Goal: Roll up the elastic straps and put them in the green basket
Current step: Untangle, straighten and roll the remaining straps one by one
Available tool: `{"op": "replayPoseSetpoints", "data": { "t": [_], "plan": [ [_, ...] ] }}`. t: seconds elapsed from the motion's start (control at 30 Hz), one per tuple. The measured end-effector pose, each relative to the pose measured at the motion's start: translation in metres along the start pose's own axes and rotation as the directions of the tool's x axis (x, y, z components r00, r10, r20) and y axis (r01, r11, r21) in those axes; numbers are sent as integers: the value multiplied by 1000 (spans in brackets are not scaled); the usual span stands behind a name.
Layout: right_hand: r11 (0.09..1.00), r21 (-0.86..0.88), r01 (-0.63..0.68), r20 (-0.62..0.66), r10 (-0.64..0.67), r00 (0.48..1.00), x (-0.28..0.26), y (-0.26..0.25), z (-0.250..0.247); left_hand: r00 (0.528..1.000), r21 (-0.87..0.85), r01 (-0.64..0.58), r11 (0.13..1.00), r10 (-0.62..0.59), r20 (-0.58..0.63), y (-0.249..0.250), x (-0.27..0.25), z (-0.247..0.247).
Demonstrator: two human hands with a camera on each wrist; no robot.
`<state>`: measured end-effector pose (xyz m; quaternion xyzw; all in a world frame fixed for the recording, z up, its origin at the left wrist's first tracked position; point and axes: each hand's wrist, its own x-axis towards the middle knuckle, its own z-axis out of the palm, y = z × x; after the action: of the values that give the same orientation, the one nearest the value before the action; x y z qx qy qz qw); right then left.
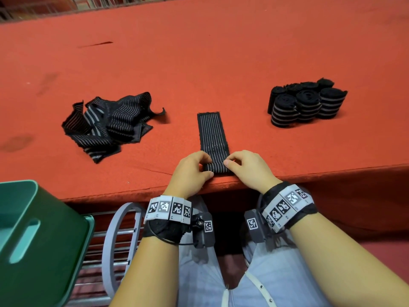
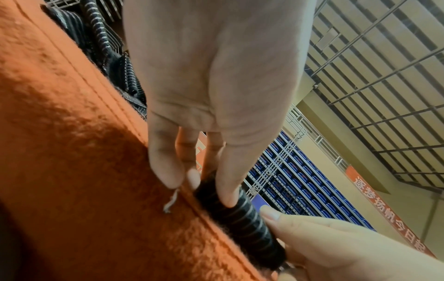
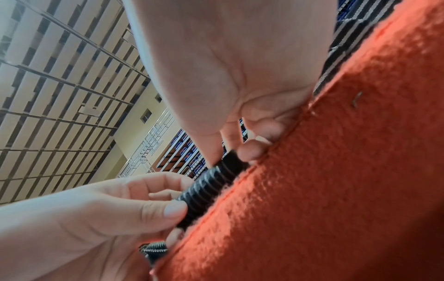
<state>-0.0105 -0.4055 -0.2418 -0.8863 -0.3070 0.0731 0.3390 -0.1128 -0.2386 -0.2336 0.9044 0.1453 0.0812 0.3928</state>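
The elastic strap (image 1: 213, 134) lies flat on the red worktop (image 1: 221, 52), its long axis running straight away from the person, far end square and free. Its near end is wound into a short roll (image 1: 218, 168) whose axis lies crosswise, parallel to the worktop's front edge and just beside it. The strap is black with fine pale lines running along its length; on the roll these lines show as rings.

The roll sits between the two hands. The left hand (image 1: 191, 171) takes its left end, thumb on the near side and fingers curled over the top; in the left wrist view a fingertip (image 2: 228, 197) presses on the roll. The right hand (image 1: 247, 168) pinches the right end, thumb and forefinger closed on it, the other fingers tucked in. Both grips are narrow and hold the roll.

To the left, well apart, lies a loose heap of unrolled straps (image 1: 108, 125). To the right stands a cluster of finished rolls (image 1: 306, 103), upright and touching one another. The green basket (image 1: 39, 235) stands below the worktop's edge at the person's left.

Both wrists carry bands of black-and-white square code tags (image 1: 169, 208). A red banner on the far wall (image 2: 384, 213) bears Chinese writing, too blurred to read with certainty.
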Motion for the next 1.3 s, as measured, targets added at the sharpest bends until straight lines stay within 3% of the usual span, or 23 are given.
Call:
{"op": "replayPoseSetpoints", "data": {
  "t": [0.3, 0.53, 0.8, 1.1, 1.3],
  "plan": [
    [985, 76, 153, 91, -159, 983, -2, 4, -7, 1000, -55, -3, 998, 3, 13, 2, -1, -6],
    [981, 181, 71, 114, -93, 989, 0, -1, -18, 999, -96, 51, 994, -49, 24, 0, 1, -7],
    [989, 134, 65, 107, -79, 991, 7, 3, -12, 995, -94, 95, 991, -98, -26, 0, 6, -4],
    [995, 91, 42, 90, -50, 995, 15, 1, -6, 999, -74, -1, 997, -1, -33, 0, 4, -1],
    [996, 71, 54, 34, -57, 998, 16, 1, -1, 999, 49, -7, 999, 9, -39, 0, 6, -1]
  ]
}}
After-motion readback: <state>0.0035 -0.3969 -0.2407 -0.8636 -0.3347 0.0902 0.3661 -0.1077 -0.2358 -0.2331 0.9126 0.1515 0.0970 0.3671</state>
